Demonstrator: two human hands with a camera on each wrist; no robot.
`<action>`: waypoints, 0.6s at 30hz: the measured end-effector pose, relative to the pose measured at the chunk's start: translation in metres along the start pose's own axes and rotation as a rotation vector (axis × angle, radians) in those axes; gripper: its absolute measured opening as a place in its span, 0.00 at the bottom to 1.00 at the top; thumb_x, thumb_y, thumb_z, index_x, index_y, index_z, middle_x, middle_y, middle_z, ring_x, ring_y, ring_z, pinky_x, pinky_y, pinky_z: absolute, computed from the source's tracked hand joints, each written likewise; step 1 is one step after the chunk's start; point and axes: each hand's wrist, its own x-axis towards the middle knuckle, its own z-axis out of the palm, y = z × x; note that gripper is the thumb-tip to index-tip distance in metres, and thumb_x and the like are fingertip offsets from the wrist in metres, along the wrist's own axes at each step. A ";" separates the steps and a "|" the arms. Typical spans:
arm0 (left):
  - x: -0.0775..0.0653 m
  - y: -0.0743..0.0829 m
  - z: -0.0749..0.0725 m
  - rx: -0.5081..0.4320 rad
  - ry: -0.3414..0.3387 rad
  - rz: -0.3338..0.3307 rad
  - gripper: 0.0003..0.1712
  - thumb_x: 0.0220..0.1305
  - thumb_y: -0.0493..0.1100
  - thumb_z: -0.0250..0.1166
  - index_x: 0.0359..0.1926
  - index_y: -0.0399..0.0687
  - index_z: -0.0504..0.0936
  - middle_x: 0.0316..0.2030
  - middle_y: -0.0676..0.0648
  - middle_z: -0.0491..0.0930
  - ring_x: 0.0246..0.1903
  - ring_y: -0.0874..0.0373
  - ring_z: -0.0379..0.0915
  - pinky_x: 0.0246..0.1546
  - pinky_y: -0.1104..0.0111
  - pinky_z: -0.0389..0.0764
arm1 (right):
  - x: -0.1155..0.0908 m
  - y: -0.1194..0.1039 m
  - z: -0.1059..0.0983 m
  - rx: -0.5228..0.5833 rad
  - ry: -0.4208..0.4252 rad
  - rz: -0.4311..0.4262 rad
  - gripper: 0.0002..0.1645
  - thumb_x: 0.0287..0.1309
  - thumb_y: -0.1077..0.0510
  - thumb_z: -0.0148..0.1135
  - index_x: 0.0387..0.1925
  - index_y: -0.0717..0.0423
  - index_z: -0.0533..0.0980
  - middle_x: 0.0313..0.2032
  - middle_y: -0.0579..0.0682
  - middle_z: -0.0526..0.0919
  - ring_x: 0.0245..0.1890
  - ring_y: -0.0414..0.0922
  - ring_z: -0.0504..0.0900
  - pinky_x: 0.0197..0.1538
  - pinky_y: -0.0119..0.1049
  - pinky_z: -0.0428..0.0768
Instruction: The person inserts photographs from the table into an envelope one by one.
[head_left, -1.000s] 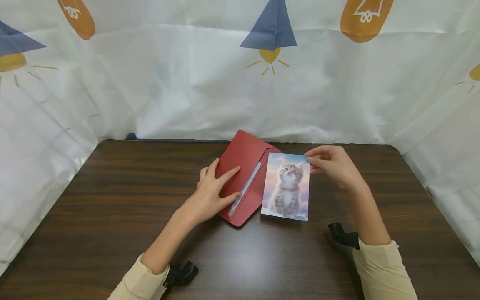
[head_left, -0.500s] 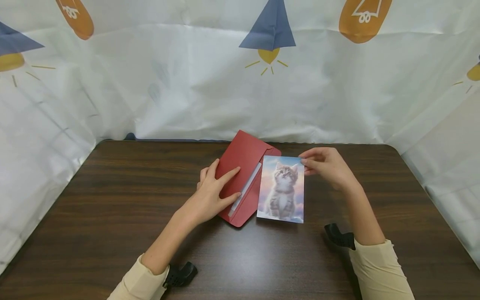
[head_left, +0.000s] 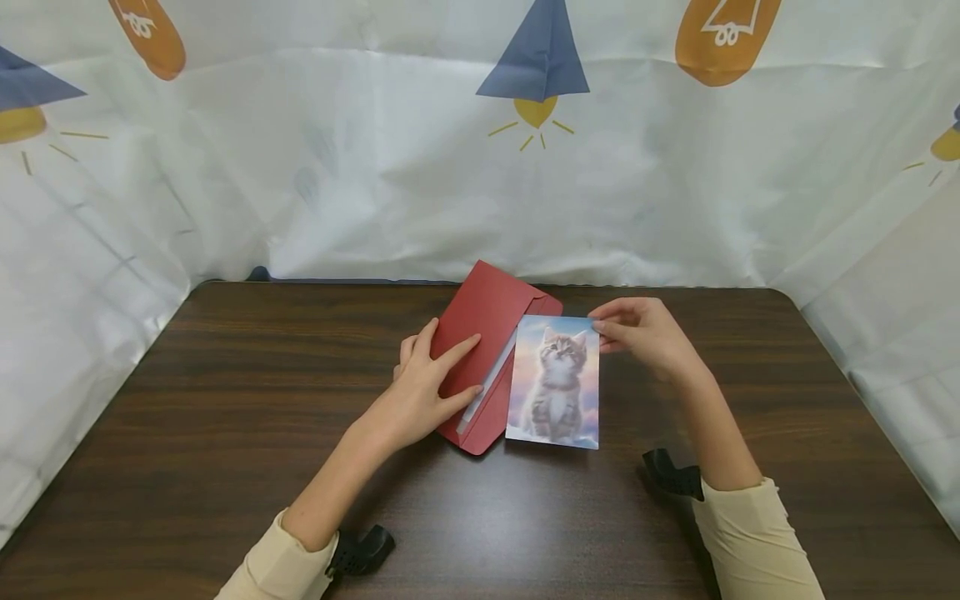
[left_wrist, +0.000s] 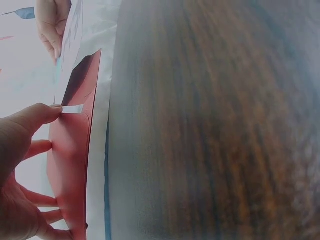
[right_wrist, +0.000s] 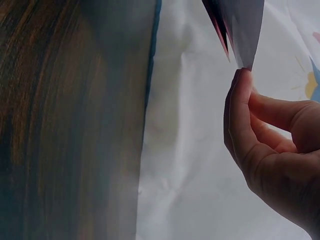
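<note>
A red envelope (head_left: 491, 300) lies slanted on the table, a white paper edge (head_left: 491, 379) showing along its opening. Spread over its left part is my left hand (head_left: 411, 400), fingers and thumb resting on the red paper. In the left wrist view, the thumb tip touches near the white strip on the envelope (left_wrist: 70, 145). My right hand (head_left: 652, 337) pinches the upper right corner of a kitten picture card (head_left: 555, 383). The card overlaps the envelope's right side, its picture facing up. From the right wrist, the card (right_wrist: 248, 30) is seen from its plain back.
The dark wooden table (head_left: 225, 433) ends at a white curtain (head_left: 337, 192) printed with lamps and bulbs. Black wrist mounts (head_left: 363, 552) stick out from both cream sleeves.
My right hand has carried the kitten card a little left and toward me, so it covers more of the envelope. The left hand and envelope stay where they were.
</note>
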 end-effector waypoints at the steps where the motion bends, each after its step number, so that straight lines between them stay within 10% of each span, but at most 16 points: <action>1: 0.000 0.000 0.000 -0.001 0.000 0.000 0.41 0.69 0.51 0.72 0.79 0.55 0.69 0.81 0.28 0.45 0.77 0.28 0.45 0.63 0.31 0.70 | 0.000 0.000 0.001 0.003 0.001 0.001 0.17 0.74 0.68 0.60 0.57 0.79 0.76 0.36 0.51 0.86 0.32 0.38 0.86 0.46 0.40 0.89; 18: 0.000 0.001 0.002 0.004 -0.007 0.004 0.40 0.69 0.51 0.72 0.78 0.53 0.70 0.81 0.28 0.45 0.76 0.28 0.45 0.64 0.31 0.69 | 0.004 0.004 0.011 0.070 -0.020 0.010 0.18 0.76 0.68 0.57 0.58 0.81 0.74 0.42 0.60 0.85 0.32 0.39 0.88 0.48 0.44 0.89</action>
